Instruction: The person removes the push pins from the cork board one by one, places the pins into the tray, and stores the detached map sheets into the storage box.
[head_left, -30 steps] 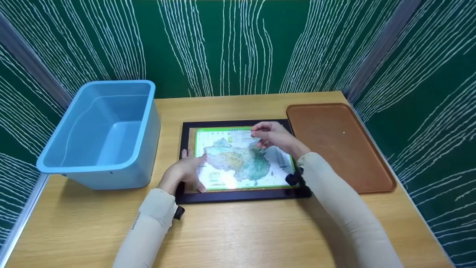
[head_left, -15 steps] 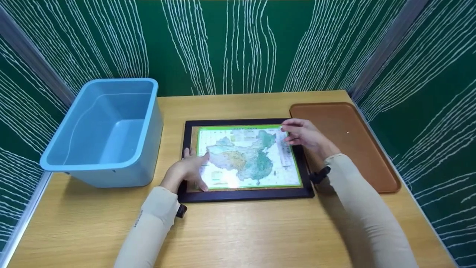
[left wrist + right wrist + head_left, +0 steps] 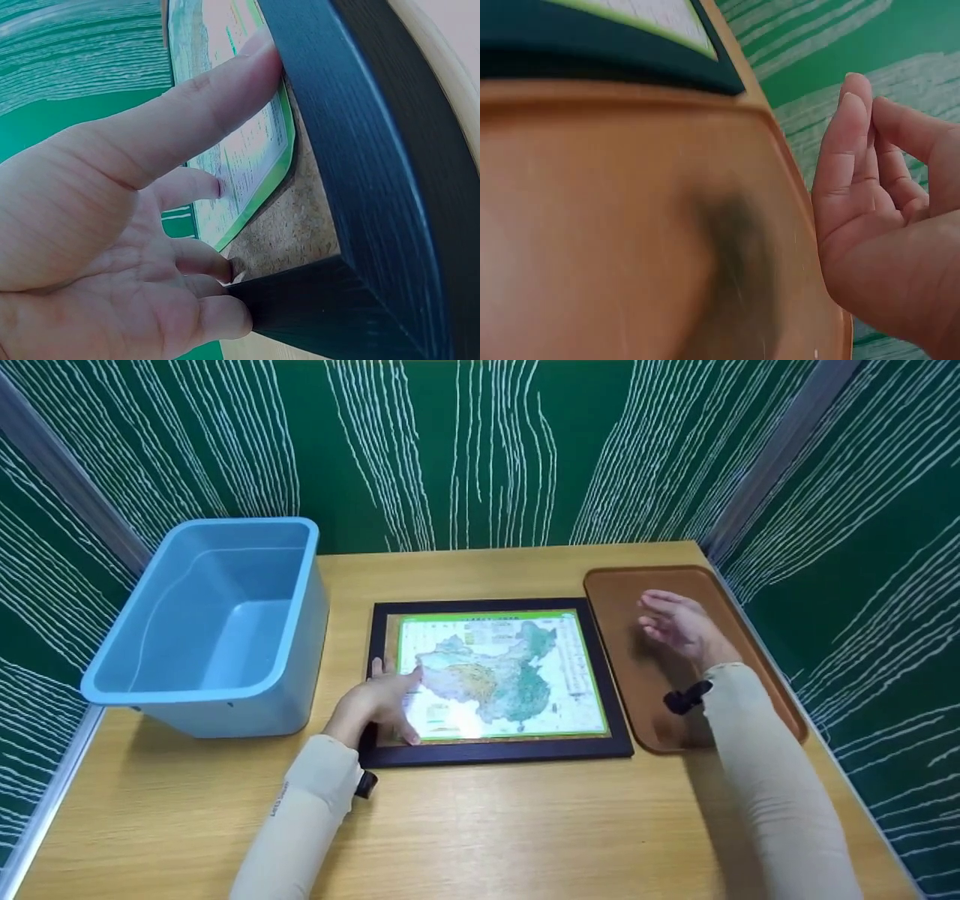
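A black picture frame (image 3: 615,712) lies flat mid-table, holding a green-bordered map (image 3: 499,675) on a cork backing (image 3: 292,225). My left hand (image 3: 379,697) rests on the frame's left side, thumb along the inner edge and fingertips pressing the map's lower left corner (image 3: 247,150). In the left wrist view the left hand (image 3: 112,225) fills the lower left beside the frame (image 3: 375,150). My right hand (image 3: 675,622) hovers over the brown tray (image 3: 757,690), fingers relaxed and holding nothing. The right wrist view shows the right hand (image 3: 885,217) above the tray (image 3: 630,225).
An empty light-blue plastic bin (image 3: 210,622) stands at the table's left. The wooden table (image 3: 487,832) is enclosed by green walls with white lines (image 3: 465,450) on three sides. The frame's corner (image 3: 592,52) borders the tray.
My right hand has moved from over the map's upper right rightward to above the brown tray. The left hand has stayed on the frame's left side.
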The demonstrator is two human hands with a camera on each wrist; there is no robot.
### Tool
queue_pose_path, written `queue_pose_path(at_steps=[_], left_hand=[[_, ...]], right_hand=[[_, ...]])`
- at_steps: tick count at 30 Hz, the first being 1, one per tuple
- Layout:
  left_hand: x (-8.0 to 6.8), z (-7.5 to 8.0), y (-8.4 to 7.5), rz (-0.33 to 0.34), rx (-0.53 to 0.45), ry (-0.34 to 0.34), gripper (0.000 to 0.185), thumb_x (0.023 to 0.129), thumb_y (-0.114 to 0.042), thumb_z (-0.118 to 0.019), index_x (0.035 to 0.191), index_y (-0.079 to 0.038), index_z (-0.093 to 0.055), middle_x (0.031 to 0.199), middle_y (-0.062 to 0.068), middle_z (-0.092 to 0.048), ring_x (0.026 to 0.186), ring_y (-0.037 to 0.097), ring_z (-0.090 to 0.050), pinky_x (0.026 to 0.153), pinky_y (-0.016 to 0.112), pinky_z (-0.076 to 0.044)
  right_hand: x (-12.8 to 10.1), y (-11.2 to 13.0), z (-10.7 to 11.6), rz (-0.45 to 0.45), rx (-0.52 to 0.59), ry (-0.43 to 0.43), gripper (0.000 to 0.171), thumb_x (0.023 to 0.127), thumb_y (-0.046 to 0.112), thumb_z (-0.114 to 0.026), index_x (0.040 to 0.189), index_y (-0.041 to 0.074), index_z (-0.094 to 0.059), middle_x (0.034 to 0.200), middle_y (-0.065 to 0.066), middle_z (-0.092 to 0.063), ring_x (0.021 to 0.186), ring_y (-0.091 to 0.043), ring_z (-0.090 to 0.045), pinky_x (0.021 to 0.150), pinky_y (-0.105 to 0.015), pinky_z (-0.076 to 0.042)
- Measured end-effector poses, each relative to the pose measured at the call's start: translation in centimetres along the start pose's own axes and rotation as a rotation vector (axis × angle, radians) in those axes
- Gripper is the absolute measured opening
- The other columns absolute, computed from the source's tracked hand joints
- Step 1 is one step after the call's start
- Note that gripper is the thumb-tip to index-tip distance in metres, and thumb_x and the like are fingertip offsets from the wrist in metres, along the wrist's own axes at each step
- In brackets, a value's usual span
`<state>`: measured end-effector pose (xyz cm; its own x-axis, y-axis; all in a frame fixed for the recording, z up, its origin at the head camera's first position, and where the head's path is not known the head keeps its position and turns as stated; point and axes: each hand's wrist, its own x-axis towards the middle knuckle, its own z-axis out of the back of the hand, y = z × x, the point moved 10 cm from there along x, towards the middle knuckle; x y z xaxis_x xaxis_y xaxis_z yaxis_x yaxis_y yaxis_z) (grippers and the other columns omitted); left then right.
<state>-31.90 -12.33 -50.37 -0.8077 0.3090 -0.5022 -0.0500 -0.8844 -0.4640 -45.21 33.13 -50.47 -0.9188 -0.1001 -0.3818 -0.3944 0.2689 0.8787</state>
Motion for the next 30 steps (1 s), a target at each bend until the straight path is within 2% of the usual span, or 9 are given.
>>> queue_pose_path(at_steps=[4, 7, 11, 17, 19, 25, 30], left_hand=[[0.0, 0.1, 0.0, -0.01, -0.007, -0.002, 0.127, 0.071, -0.024, -0.095, 0.164, -0.016, -0.009, 0.161, 0.032, 0.021, 0.146, 0.046, 0.026, 0.114, 0.063, -0.024], [0.0, 0.0, 0.0, -0.006, 0.001, -0.002, 0.126, 0.071, -0.024, -0.094, 0.164, -0.016, -0.009, 0.161, 0.03, 0.021, 0.147, 0.045, 0.026, 0.115, 0.062, -0.026], [0.1, -0.1, 0.0, 0.001, 0.008, -0.002, 0.126, 0.071, -0.025, -0.094, 0.164, -0.017, -0.009, 0.161, 0.029, 0.022, 0.147, 0.044, 0.026, 0.114, 0.062, -0.026], [0.1, 0.0, 0.0, -0.007, 0.015, -0.008, 0.126, 0.072, -0.026, -0.094, 0.164, -0.017, -0.009, 0.162, 0.029, 0.021, 0.147, 0.044, 0.026, 0.115, 0.062, -0.025], [0.1, 0.0, 0.0, -0.007, 0.019, -0.013, 0.126, 0.071, -0.026, -0.094, 0.164, -0.017, -0.009, 0.162, 0.029, 0.02, 0.147, 0.044, 0.025, 0.115, 0.062, -0.025], [0.2, 0.0, 0.0, -0.009, -0.005, -0.013, 0.126, 0.07, -0.025, -0.095, 0.164, -0.018, -0.011, 0.162, 0.028, 0.021, 0.147, 0.043, 0.026, 0.117, 0.062, -0.016], [0.1, 0.0, 0.2, 0.004, -0.009, -0.016, 0.125, 0.071, -0.026, -0.094, 0.164, -0.019, -0.011, 0.163, 0.027, 0.02, 0.148, 0.042, 0.025, 0.117, 0.062, -0.02]], right_hand=[[-0.3, -0.2, 2.7, -0.052, -0.041, -0.083, 0.052, 0.095, 0.024, -0.071, 0.142, 0.014, -0.05, 0.112, 0.001, -0.069, 0.09, -0.016, -0.071, 0.081, -0.025, -0.057], [-0.7, -0.6, 4.4, -0.081, -0.025, -0.127, 0.062, 0.095, 0.025, -0.072, 0.149, 0.016, -0.043, 0.118, 0.0, -0.068, 0.094, -0.016, -0.07, 0.085, -0.025, -0.056], [-1.2, -1.6, 6.3, -0.11, 0.047, -0.149, 0.058, 0.095, 0.022, -0.072, 0.146, 0.016, -0.047, 0.118, -0.002, -0.069, 0.092, -0.017, -0.071, 0.088, -0.026, -0.055], [-1.9, -3.5, 8.1, -0.167, 0.277, -0.154, 0.035, 0.097, 0.017, -0.069, 0.131, 0.016, -0.063, 0.105, -0.005, -0.073, 0.086, -0.018, -0.071, 0.092, -0.026, -0.052], [-1.9, -3.8, 8.3, -0.171, 0.319, -0.143, 0.031, 0.097, 0.016, -0.068, 0.128, 0.016, -0.065, 0.104, -0.005, -0.074, 0.086, -0.018, -0.071, 0.093, -0.026, -0.051], [-1.7, -3.7, 8.3, -0.157, 0.2, -0.169, 0.029, 0.096, 0.014, -0.07, 0.125, 0.011, -0.066, 0.1, -0.007, -0.074, 0.084, -0.02, -0.073, 0.09, -0.029, -0.054], [-1.5, -3.2, 8.2, -0.118, 0.113, -0.21, 0.03, 0.096, 0.013, -0.071, 0.124, 0.009, -0.065, 0.098, -0.008, -0.074, 0.084, -0.021, -0.074, 0.089, -0.031, -0.055]])
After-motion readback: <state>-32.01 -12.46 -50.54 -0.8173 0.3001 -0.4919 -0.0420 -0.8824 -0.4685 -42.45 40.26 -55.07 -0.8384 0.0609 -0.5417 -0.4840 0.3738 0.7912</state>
